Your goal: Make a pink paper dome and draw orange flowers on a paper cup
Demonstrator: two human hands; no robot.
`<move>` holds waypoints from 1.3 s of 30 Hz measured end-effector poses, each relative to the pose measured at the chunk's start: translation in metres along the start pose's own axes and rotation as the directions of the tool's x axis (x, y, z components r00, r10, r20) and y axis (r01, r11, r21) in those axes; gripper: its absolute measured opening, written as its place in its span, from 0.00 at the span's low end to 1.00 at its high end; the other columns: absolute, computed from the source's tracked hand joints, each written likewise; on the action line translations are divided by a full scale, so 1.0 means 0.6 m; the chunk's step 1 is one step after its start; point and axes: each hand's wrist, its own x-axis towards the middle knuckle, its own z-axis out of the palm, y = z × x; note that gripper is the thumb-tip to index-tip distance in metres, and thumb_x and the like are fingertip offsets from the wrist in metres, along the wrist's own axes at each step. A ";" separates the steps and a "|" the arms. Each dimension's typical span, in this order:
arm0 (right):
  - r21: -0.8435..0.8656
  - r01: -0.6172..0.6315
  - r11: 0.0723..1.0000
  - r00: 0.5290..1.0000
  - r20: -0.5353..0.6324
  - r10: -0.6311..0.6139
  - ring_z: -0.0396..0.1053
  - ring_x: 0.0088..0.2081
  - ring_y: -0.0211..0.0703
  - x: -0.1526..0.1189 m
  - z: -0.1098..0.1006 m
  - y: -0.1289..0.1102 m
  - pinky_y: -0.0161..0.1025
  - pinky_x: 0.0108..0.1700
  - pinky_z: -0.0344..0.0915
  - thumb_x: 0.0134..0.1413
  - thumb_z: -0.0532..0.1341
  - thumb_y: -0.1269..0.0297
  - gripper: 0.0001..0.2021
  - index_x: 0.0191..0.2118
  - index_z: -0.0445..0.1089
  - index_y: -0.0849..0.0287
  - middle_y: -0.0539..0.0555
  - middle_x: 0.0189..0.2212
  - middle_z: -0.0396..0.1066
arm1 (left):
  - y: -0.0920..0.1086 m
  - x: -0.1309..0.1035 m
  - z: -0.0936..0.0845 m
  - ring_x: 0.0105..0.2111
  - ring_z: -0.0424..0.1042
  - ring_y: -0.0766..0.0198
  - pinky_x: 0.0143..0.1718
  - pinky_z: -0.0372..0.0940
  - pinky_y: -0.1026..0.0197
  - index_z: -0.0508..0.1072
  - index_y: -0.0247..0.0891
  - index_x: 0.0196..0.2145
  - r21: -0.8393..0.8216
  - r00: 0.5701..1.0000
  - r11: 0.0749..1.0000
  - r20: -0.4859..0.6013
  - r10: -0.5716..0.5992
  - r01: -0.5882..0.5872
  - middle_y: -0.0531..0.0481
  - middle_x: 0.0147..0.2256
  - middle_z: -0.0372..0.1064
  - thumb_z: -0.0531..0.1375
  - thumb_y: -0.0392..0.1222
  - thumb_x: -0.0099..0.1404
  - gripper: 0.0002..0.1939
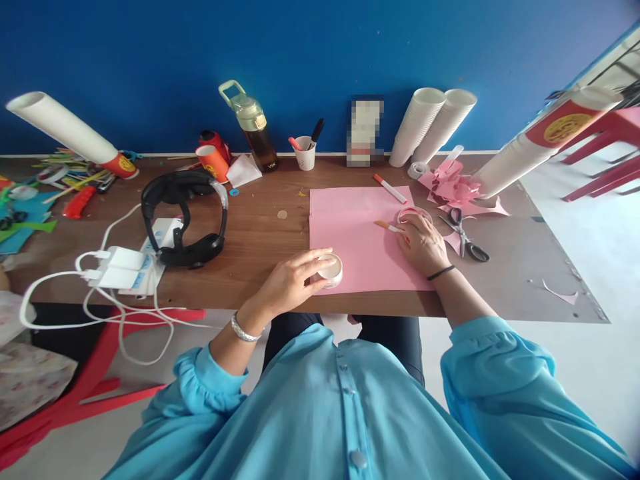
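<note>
My left hand (295,280) curves its thumb and fingers around a round, white-rimmed roll of tape (331,272), which sits at the near left edge of a pink paper sheet (350,247). On the sheet's right side, my right hand (424,247) has its fingers bent over the near rim of a clear tape ring (417,212). A marker with an orange-brown end (387,227) pokes out left of these fingertips; whether they grip it is unclear. Farther back on the sheet lies a red-and-white marker (390,189). Black-handled scissors (464,239) rest beside my right hand.
Pink paper scraps (455,187) and stacked paper cups (417,127) stand at the back right. A bottle (256,130) and a cup of markers (305,155) are near the blue wall. Left are a black headset (193,250) and a power strip with cables (123,270).
</note>
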 end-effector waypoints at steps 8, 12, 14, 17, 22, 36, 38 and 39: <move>0.013 0.003 1.000 1.000 0.001 -0.003 0.70 0.52 0.58 0.000 0.000 0.000 0.54 0.53 0.70 0.60 0.58 0.71 0.11 0.45 0.76 0.57 0.63 0.48 0.73 | 0.011 0.005 -0.011 0.57 0.68 0.49 0.59 0.67 0.43 0.78 0.44 0.52 0.201 1.000 0.980 -0.002 0.005 -0.005 0.41 0.58 0.69 0.62 0.42 0.69 0.14; -0.038 0.022 0.999 1.000 -0.014 -0.022 0.69 0.52 0.58 0.001 -0.002 -0.002 0.54 0.54 0.70 0.61 0.58 0.70 0.09 0.43 0.75 0.57 0.62 0.47 0.73 | 0.035 0.008 -0.023 0.46 0.70 0.51 0.50 0.68 0.47 0.79 0.46 0.50 0.361 0.998 0.932 0.030 -0.049 0.035 0.40 0.46 0.71 0.61 0.44 0.69 0.14; -0.047 0.014 0.999 1.000 -0.012 -0.014 0.69 0.52 0.58 0.001 -0.003 -0.003 0.55 0.54 0.69 0.62 0.58 0.69 0.09 0.43 0.75 0.56 0.62 0.47 0.73 | 0.050 0.004 -0.025 0.38 0.72 0.54 0.43 0.68 0.51 0.78 0.47 0.54 0.420 0.990 0.905 0.085 -0.116 0.070 0.42 0.37 0.73 0.59 0.44 0.71 0.16; -0.027 -0.002 1.000 1.000 -0.006 0.002 0.68 0.52 0.58 0.001 -0.003 -0.005 0.55 0.53 0.69 0.64 0.57 0.68 0.09 0.43 0.75 0.56 0.62 0.47 0.73 | 0.068 -0.005 -0.023 0.27 0.73 0.57 0.32 0.64 0.58 0.69 0.48 0.63 0.504 0.960 0.856 0.166 -0.225 0.114 0.48 0.25 0.73 0.56 0.45 0.73 0.22; -0.011 0.001 1.000 1.000 -0.019 -0.001 0.69 0.52 0.58 0.002 -0.006 -0.006 0.55 0.54 0.69 0.65 0.57 0.65 0.09 0.43 0.76 0.56 0.61 0.46 0.74 | 0.066 -0.012 -0.019 0.21 0.74 0.58 0.24 0.56 0.63 0.66 0.51 0.66 0.557 0.950 0.819 0.162 -0.267 0.135 0.51 0.19 0.72 0.54 0.49 0.74 0.24; 0.153 -0.102 0.983 0.992 -0.053 0.111 0.75 0.35 0.46 0.005 -0.031 -0.043 0.40 0.36 0.70 0.66 0.56 0.63 0.11 0.47 0.75 0.54 0.56 0.39 0.79 | 0.079 -0.016 0.010 0.17 0.71 0.60 0.22 0.54 0.63 0.70 0.48 0.62 0.538 0.964 0.821 0.051 -0.259 0.192 0.52 0.15 0.67 0.50 0.47 0.76 0.21; 0.260 -0.175 0.950 0.979 -0.054 0.196 0.74 0.33 0.45 0.011 -0.032 -0.049 0.41 0.36 0.71 0.64 0.57 0.63 0.10 0.45 0.75 0.54 0.56 0.37 0.79 | 0.074 -0.015 0.010 0.18 0.72 0.60 0.22 0.53 0.62 0.71 0.47 0.61 0.542 0.971 0.822 0.044 -0.234 0.174 0.51 0.16 0.69 0.50 0.46 0.76 0.20; 0.316 -0.220 0.923 0.969 -0.041 0.245 0.74 0.33 0.45 0.015 -0.032 -0.051 0.41 0.36 0.71 0.63 0.58 0.62 0.10 0.45 0.75 0.55 0.55 0.36 0.78 | 0.072 -0.015 0.010 0.18 0.72 0.60 0.22 0.53 0.62 0.71 0.47 0.61 0.543 0.973 0.823 0.047 -0.225 0.164 0.51 0.17 0.70 0.50 0.46 0.76 0.20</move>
